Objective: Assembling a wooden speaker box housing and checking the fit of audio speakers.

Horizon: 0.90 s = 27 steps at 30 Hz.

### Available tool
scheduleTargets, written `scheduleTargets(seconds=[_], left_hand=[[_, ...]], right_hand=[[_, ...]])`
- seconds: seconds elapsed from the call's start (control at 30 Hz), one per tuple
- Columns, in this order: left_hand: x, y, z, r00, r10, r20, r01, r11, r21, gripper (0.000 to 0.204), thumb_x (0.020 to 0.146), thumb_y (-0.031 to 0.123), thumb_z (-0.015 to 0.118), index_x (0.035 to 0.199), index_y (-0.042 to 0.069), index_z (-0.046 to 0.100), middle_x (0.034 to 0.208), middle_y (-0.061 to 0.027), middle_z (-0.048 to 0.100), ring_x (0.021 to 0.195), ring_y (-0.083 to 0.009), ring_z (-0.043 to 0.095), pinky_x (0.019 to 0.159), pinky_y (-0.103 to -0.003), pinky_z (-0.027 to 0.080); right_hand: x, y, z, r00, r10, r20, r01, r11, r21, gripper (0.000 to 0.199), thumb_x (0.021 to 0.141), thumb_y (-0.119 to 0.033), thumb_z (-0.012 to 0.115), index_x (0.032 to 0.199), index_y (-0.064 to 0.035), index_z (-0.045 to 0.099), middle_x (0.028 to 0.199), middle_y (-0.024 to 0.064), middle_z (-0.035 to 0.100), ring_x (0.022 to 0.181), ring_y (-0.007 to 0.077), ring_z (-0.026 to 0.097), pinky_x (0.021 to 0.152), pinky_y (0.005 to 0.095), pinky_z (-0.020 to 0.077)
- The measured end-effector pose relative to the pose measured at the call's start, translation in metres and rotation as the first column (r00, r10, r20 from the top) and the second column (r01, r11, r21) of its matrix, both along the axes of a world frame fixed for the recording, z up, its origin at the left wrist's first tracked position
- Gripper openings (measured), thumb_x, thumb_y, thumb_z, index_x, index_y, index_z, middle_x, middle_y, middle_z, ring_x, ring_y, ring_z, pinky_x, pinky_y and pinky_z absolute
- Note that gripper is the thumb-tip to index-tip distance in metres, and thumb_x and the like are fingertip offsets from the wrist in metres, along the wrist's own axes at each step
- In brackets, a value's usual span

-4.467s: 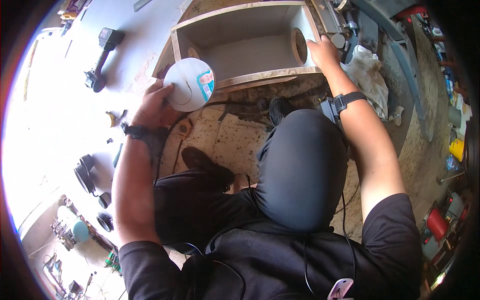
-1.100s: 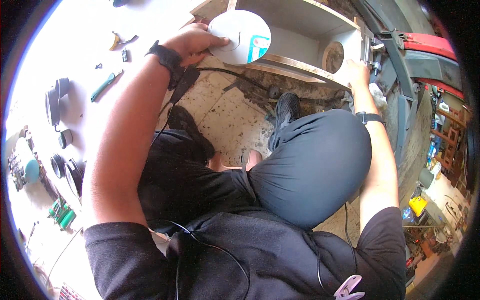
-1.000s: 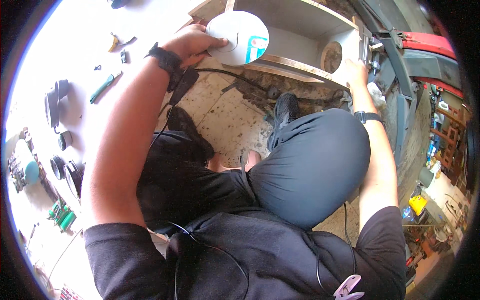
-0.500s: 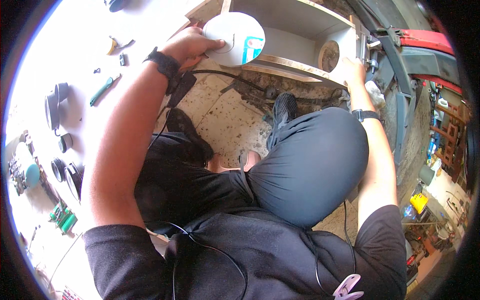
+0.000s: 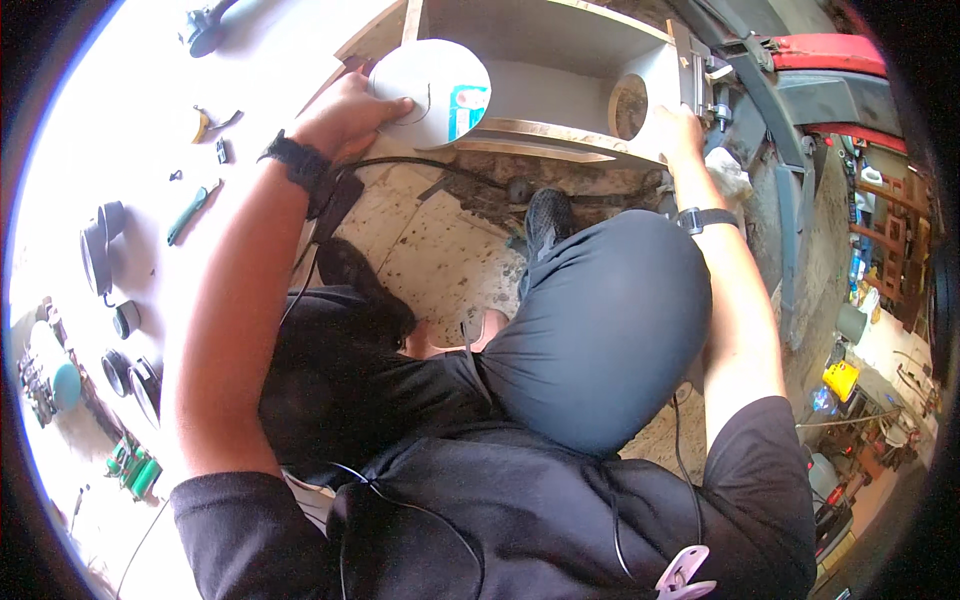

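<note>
A white round disc [image 5: 408, 72] with a blue-and-white label and a thin curved line on its face is in my left hand [image 5: 345, 112]. The thumb lies on top of it and the fingers go behind its edge. The disc is over the near left part of a long wooden box [image 5: 540, 132], which is open toward me and grey inside. At the box's right end, beside a round hole [image 5: 628, 107], my right hand [image 5: 675, 132] grips the end panel. Some of its fingers are hidden behind the wood.
A white surface on the left bears a green-handled cutter [image 5: 193, 212], a yellow-and-black tool [image 5: 203, 125], black rings [image 5: 115, 370] and a teal-and-grey machine [image 5: 60, 380]. A black cable [image 5: 420, 160] runs below the box. A red-and-grey metal frame [image 5: 825, 60] stands at the right.
The whole view has shifted, so the box and disc appear farther left. The disc also sits slightly lower against the box. Both hands keep their holds.
</note>
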<state>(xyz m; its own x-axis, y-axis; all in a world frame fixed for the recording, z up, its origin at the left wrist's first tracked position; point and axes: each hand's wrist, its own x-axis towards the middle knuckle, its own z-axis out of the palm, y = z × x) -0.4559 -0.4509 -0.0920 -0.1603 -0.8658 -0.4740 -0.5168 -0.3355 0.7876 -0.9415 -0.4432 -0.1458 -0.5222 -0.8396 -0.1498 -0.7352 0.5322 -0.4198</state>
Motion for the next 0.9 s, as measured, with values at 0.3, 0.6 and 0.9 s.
scheduleTargets(seconds=[0.3,0.6,0.9], left_hand=[[0.004,-0.001,-0.012,0.996,-0.042,0.082,0.043,0.999,-0.017,0.046,0.091,0.035,0.077,0.102,-0.01,0.072,0.084,-0.014,0.074,0.073,-0.0176,0.069,0.069,-0.031,0.054],[0.008,-0.008,-0.022,0.997,-0.053,-0.051,0.053,0.999,0.011,0.045,0.092,0.032,0.077,0.103,-0.011,0.072,0.089,-0.0143,0.074,0.076,-0.0188,0.069,0.072,-0.032,0.055],[0.011,-0.009,-0.029,0.996,-0.09,0.007,0.09,0.996,-0.019,0.051,0.091,0.037,0.077,0.11,-0.01,0.072,0.095,-0.0178,0.075,0.081,-0.0219,0.072,0.078,-0.033,0.055]], right_hand=[[0.006,0.004,0.006,1.0,0.004,-0.005,-0.004,1.0,-0.016,0.056,0.084,-0.046,0.068,0.113,0.0025,0.068,0.112,0.0235,0.071,0.107,0.0364,0.068,0.092,0.0434,0.0508],[0.005,0.007,0.007,0.994,0.105,-0.018,-0.106,0.992,-0.068,0.055,0.084,-0.046,0.068,0.108,0.0032,0.068,0.107,0.0251,0.071,0.103,0.0395,0.068,0.089,0.043,0.051],[0.013,0.005,0.014,0.997,0.028,-0.071,-0.028,1.0,0.009,0.059,0.084,-0.048,0.065,0.11,0.0043,0.067,0.111,0.0264,0.07,0.107,0.0407,0.067,0.093,0.0453,0.0508]])
